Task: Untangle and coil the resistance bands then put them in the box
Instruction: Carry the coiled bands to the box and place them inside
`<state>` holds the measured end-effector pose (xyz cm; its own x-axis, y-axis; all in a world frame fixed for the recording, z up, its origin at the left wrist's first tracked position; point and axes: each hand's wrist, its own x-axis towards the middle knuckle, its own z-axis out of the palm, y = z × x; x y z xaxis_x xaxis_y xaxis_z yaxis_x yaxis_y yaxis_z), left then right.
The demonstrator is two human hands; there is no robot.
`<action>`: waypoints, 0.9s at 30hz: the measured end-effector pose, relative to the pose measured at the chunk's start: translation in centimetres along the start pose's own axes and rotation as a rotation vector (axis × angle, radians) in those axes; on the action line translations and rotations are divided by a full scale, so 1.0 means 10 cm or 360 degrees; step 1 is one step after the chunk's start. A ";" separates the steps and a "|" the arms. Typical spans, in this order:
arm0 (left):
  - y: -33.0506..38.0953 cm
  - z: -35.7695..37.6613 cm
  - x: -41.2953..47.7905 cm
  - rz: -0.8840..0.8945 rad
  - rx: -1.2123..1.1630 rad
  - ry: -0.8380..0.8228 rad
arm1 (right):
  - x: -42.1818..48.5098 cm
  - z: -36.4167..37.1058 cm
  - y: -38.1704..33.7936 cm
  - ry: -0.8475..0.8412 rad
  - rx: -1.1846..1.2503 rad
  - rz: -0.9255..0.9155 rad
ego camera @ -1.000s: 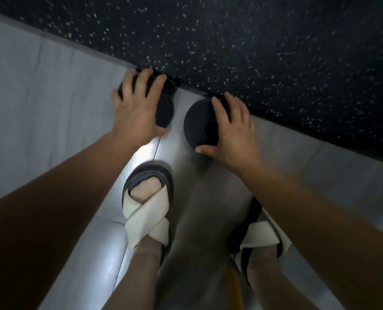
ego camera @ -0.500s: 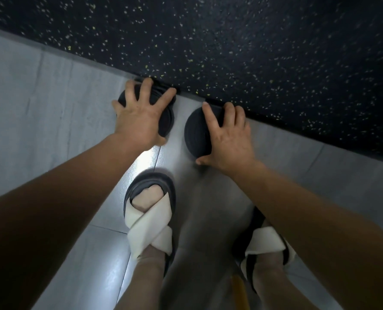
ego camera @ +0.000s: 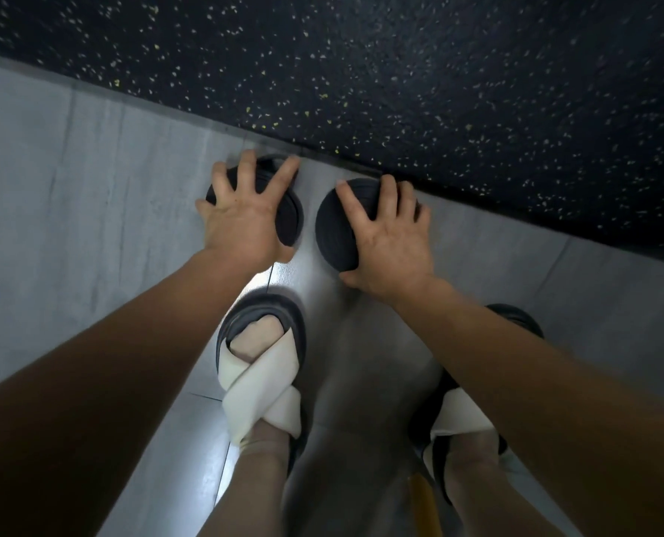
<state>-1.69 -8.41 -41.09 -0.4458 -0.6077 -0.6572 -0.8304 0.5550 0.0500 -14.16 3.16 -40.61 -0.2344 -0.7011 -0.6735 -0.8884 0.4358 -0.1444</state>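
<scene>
Two dark resistance bands lie wound into flat round coils on the grey floor, side by side at the edge of a black mat. My left hand [ego camera: 241, 222] covers the left coil [ego camera: 288, 222], its fingers spread and curved over the far rim. My right hand [ego camera: 388, 242] covers the right coil [ego camera: 332, 230], fingers over the top and thumb hooked under the near edge. Much of each coil is hidden under the hands. No box is in view.
A black rubber mat [ego camera: 400, 71] with pale speckles fills the far side. Grey floor tiles [ego camera: 70, 188] lie on the near side. My feet in white-strapped sandals [ego camera: 262, 366] stand just behind the coils, the other sandal [ego camera: 462, 412] to the right.
Both hands stay on their coils at the mat edge. The fingers of both hands have spread wider over the coils.
</scene>
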 end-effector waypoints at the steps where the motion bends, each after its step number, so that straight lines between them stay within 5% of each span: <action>1: 0.00 0.00 -0.01 0.0006 -0.0003 0.0014 | -0.01 -0.01 0.01 0.0017 0.0024 -0.0012; 13: 0.40 -0.44 -0.73 0.0062 -0.0206 -0.0008 | -0.85 -0.62 0.25 0.0056 0.0548 0.0266; 19: 0.67 -1.53 -1.83 0.0089 -0.0375 0.0064 | -1.97 -1.70 0.35 0.0081 0.0714 0.0426; 27: 0.91 -3.45 -3.38 0.0366 -0.0132 0.0058 | -3.87 -3.31 0.32 0.0145 0.0878 0.0700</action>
<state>-5.74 -2.42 7.55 -0.6368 -0.4918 -0.5938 -0.7296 0.6334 0.2578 -21.05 12.99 9.02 -0.5788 -0.4285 -0.6938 -0.3801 0.8945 -0.2354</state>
